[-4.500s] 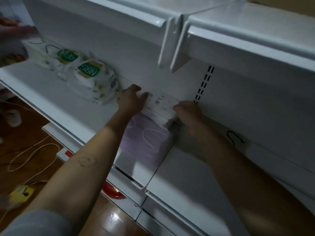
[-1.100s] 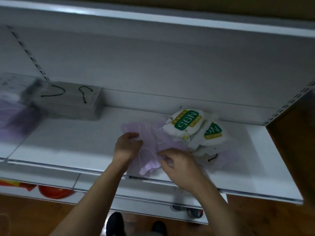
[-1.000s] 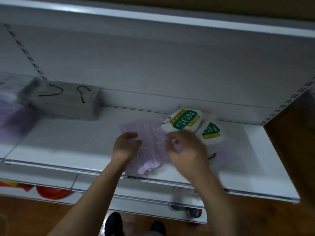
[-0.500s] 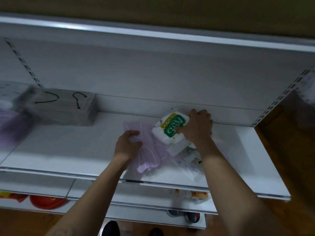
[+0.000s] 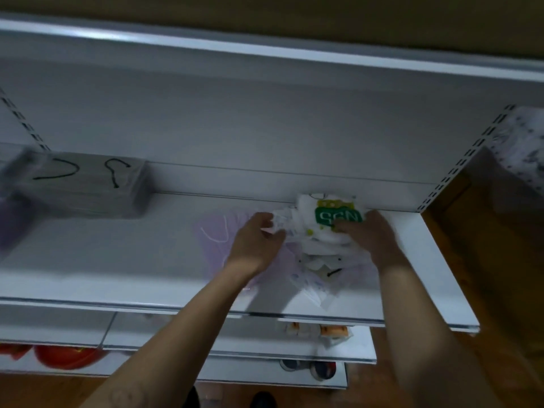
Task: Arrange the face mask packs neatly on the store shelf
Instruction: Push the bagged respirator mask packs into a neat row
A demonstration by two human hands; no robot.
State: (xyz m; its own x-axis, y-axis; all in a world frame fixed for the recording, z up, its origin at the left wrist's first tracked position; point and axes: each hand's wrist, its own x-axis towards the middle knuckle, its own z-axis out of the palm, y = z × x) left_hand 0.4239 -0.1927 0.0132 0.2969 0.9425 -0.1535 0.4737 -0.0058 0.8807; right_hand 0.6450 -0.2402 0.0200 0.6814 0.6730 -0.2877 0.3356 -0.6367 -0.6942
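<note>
A white N95 mask pack (image 5: 326,214) with a green label sits at the back of the white shelf (image 5: 117,260), on top of a loose heap of packs. My right hand (image 5: 368,234) grips its right side. My left hand (image 5: 256,242) pinches the left edge of the white packs. A flat purple mask pack (image 5: 215,234) lies under and left of my left hand. More white packs (image 5: 318,278) with a black ear loop spill toward the shelf's front edge.
A grey stack of masks (image 5: 85,187) wrapped in clear film sits at the back left, with a purple pack (image 5: 11,222) blurred beside it. Lower shelves hold red items (image 5: 64,354) and orange-white packs (image 5: 321,331). The shelf's right upright (image 5: 459,160) ends the bay.
My right hand moved the N95 pack back toward the rear wall. My left hand left the purple pack and shifted right onto the white packs. The view tilted slightly.
</note>
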